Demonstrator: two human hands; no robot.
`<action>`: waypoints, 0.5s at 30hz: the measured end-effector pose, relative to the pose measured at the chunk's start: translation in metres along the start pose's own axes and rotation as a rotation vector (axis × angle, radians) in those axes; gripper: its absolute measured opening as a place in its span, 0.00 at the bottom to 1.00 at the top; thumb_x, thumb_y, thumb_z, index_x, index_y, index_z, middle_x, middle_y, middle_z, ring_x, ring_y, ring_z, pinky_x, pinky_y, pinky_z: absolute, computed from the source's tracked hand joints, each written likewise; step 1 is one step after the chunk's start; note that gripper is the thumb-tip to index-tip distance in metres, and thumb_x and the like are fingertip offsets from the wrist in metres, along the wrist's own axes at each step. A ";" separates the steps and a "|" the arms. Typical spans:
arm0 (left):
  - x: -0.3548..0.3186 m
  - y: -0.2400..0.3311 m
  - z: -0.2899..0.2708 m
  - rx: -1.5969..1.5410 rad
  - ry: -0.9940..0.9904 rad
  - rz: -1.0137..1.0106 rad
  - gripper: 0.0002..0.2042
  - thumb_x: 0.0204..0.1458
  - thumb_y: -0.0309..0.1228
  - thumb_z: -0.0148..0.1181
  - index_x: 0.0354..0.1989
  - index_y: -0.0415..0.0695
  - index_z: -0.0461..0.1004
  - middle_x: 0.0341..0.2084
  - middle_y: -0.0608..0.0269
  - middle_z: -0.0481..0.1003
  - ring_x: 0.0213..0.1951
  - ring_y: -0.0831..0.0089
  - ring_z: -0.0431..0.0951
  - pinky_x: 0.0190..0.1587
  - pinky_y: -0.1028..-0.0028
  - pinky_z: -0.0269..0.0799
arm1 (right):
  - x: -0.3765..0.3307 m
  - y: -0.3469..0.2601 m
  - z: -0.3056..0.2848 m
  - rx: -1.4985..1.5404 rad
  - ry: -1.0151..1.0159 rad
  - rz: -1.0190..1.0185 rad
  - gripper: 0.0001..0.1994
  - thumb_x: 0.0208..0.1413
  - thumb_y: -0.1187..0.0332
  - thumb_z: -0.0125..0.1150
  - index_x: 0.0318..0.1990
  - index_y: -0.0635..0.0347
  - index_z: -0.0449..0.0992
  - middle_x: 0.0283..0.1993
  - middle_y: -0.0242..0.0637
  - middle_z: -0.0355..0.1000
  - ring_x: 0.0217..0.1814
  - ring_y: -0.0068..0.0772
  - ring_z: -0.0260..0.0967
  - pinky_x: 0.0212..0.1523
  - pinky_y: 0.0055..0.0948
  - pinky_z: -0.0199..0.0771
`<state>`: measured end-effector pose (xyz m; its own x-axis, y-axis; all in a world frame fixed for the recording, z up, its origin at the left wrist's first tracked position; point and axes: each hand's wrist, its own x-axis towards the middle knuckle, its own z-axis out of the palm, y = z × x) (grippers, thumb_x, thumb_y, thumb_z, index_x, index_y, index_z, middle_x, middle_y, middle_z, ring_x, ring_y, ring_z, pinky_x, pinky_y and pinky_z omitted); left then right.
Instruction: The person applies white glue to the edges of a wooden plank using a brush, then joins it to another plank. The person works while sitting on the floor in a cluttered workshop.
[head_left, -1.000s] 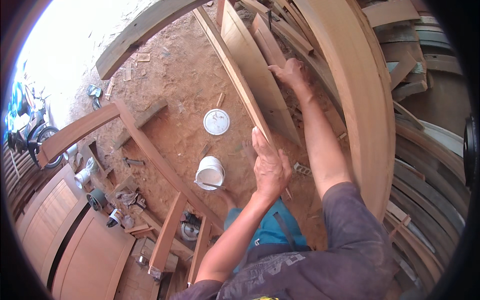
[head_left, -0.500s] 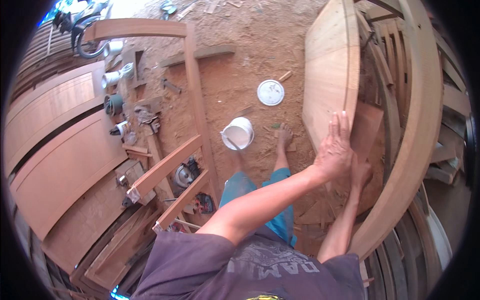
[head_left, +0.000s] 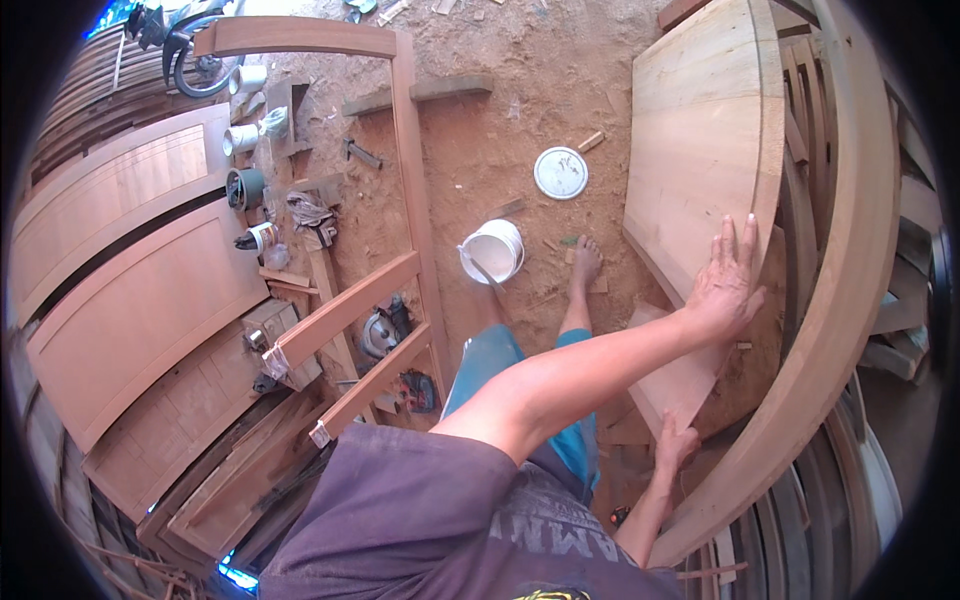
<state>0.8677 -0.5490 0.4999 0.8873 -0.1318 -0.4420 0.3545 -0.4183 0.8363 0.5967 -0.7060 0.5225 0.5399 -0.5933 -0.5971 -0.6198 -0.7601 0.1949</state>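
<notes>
A large pale wooden panel (head_left: 695,130) stands tilted on my right, its long edge turned up. My left hand (head_left: 722,290) lies on its near end, fingers stretched out along the face near the edge. Closer to my body, my right hand (head_left: 677,446) grips the near corner of a smaller, reddish-brown wooden board (head_left: 668,385), thumb on top. The far part of this board passes under my left forearm and partly hides there. Whether the board touches the large panel, I cannot tell.
A white bucket (head_left: 508,240) and round white lid (head_left: 561,173) sit on the dusty ground. At left stand a wooden frame (head_left: 408,150) and large panels (head_left: 150,310), with a circular saw (head_left: 380,332) on the ground. A thick curved-looking beam (head_left: 868,230) borders the right.
My right hand has drawn back toward my body and the smaller board has come out nearer and further left. My left hand stays on the large panel. The view has shifted slightly.
</notes>
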 end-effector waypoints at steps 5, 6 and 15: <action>0.012 0.018 0.003 -0.042 -0.122 -0.095 0.58 0.64 0.38 0.70 0.90 0.45 0.28 0.84 0.19 0.39 0.80 0.23 0.57 0.78 0.42 0.64 | -0.030 0.022 0.011 0.094 -0.024 -0.046 0.35 0.55 0.40 0.81 0.35 0.76 0.88 0.35 0.68 0.84 0.40 0.72 0.85 0.43 0.63 0.81; 0.013 0.018 0.006 -0.056 -0.134 -0.105 0.58 0.63 0.39 0.70 0.90 0.46 0.28 0.84 0.20 0.40 0.80 0.24 0.58 0.78 0.43 0.65 | -0.033 0.024 0.012 0.104 -0.016 -0.070 0.34 0.56 0.41 0.81 0.35 0.75 0.88 0.35 0.67 0.84 0.39 0.72 0.85 0.42 0.63 0.81; -0.063 -0.127 -0.056 -0.281 0.192 -0.357 0.39 0.72 0.47 0.66 0.83 0.37 0.59 0.76 0.39 0.71 0.75 0.49 0.74 0.76 0.54 0.71 | -0.070 -0.018 -0.047 0.215 -0.061 -0.276 0.22 0.63 0.52 0.79 0.44 0.69 0.89 0.37 0.62 0.85 0.43 0.64 0.88 0.40 0.54 0.82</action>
<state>0.7838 -0.4368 0.4396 0.7247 0.1549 -0.6714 0.6889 -0.1448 0.7102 0.5965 -0.6633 0.5976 0.6724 -0.3516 -0.6513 -0.5647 -0.8126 -0.1443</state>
